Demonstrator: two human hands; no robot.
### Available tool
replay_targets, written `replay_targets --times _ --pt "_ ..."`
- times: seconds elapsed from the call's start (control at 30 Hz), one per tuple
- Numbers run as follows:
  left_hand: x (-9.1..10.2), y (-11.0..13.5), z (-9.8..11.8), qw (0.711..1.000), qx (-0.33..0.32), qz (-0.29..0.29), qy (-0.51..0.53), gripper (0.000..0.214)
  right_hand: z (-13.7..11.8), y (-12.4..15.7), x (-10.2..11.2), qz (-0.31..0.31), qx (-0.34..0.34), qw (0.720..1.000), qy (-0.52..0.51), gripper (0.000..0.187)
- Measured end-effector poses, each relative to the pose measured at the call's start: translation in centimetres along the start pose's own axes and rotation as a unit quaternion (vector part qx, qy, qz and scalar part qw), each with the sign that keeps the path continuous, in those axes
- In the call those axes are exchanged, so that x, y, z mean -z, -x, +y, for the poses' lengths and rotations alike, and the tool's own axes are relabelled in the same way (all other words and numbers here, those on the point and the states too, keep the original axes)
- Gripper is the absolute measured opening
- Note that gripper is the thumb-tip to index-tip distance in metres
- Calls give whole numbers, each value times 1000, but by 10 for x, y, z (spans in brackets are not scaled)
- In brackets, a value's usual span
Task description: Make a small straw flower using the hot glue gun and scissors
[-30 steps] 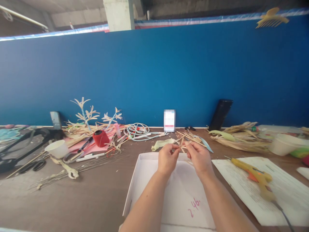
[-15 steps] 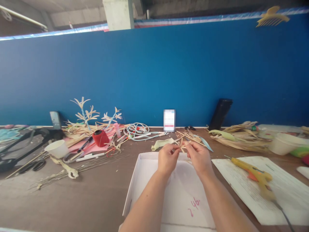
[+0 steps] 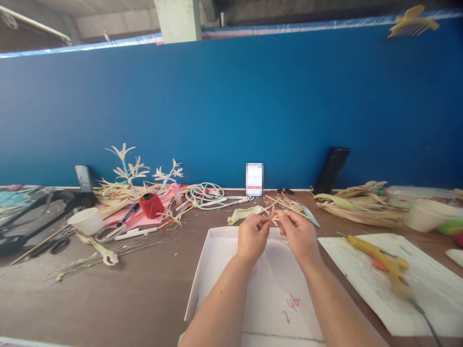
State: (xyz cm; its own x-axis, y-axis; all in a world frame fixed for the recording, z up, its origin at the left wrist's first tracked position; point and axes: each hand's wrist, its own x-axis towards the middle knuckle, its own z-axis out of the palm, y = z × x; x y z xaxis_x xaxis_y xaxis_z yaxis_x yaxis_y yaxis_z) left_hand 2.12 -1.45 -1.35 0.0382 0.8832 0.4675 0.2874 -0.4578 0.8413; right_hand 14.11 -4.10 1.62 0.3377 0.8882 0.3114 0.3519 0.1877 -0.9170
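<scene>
Above the far edge of a white box lid [image 3: 217,270], my left hand [image 3: 253,237] is closed in a pinch on a small flower of pale dried husk strips [image 3: 272,215]. My right hand [image 3: 297,233] pinches at the same piece from the other side, its thumb and forefinger touching the strips. The part between the fingertips is mostly hidden. Just beyond the hands lie a pale green husk strip [image 3: 246,213], thin cut strips [image 3: 289,204] and a bluish pointed strip [image 3: 310,214].
A yellow glue gun [image 3: 383,262] rests on printed paper [image 3: 427,289] at right. Left stand husk flowers [image 3: 132,171], a red thread spool [image 3: 152,206] and a white cup [image 3: 86,221], with thin wires [image 3: 119,253] nearby. A phone [image 3: 254,179] leans against the blue partition [image 3: 224,106].
Both hands stay nearly in place. The husk strips between the fingertips sit at a slightly different angle and show a little more. The whole view has shifted slightly.
</scene>
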Motion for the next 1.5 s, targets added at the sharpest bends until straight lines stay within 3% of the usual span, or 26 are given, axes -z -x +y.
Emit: replay_targets --times 0.9,1.3,1.5 --pt "1 3 3 999 -14 11 -32 10 -7 4 0 18 34 998 48 36" --pt "-4 2 3 998 50 30 -18 10 -5 3 -2 22 56 996 71 36" --pt "-4 1 -2 997 78 22 11 13 -6 3 -2 14 35 997 60 35"
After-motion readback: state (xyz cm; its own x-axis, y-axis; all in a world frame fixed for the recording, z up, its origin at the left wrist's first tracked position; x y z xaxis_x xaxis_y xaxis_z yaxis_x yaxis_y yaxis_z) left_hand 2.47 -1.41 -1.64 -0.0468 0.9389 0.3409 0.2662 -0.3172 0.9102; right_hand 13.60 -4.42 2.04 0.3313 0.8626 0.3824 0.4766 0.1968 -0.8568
